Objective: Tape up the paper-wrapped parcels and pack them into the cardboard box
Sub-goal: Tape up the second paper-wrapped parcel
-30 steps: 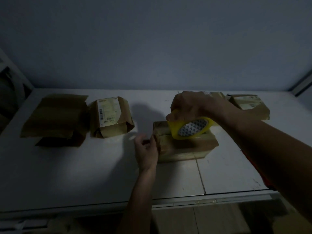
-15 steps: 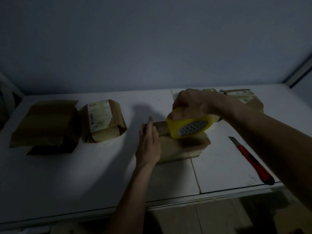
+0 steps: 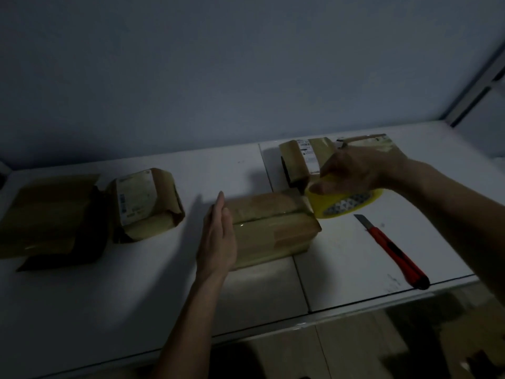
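Mid-taping on centre parcel (image 3: 270,228), flat on white table (image 3: 136,283). Left hand (image 3: 218,236) flat, fingers straight, pressed against parcel's left end as a brace, nothing gripped. Right hand (image 3: 352,170) curled round yellow tape roll (image 3: 344,201), roll just off parcel's far right corner; glossy strip visible along top seam, apparently run from left end toward roll and not yet cut. Red utility knife (image 3: 393,250) on table right of parcel, untouched, near the front edge. Progress estimate: early. One strip down on this parcel, cut and ends likely pending. Labelled parcel (image 3: 144,203) at left, paper flaps loose at its right side, no tape discernible in dim light. Two more labelled parcels at back right: one (image 3: 303,160) just behind roll, another (image 3: 379,142) mostly hidden behind right hand; tape state of both impossible to tell. Flattish brown shape (image 3: 52,214) at far left with dark underside, possibly open cardboard box or its flaps, too dark to confirm. Nothing visibly packed yet. Remaining by this read: cut strip, finish this parcel, tape the other three, load all into box.
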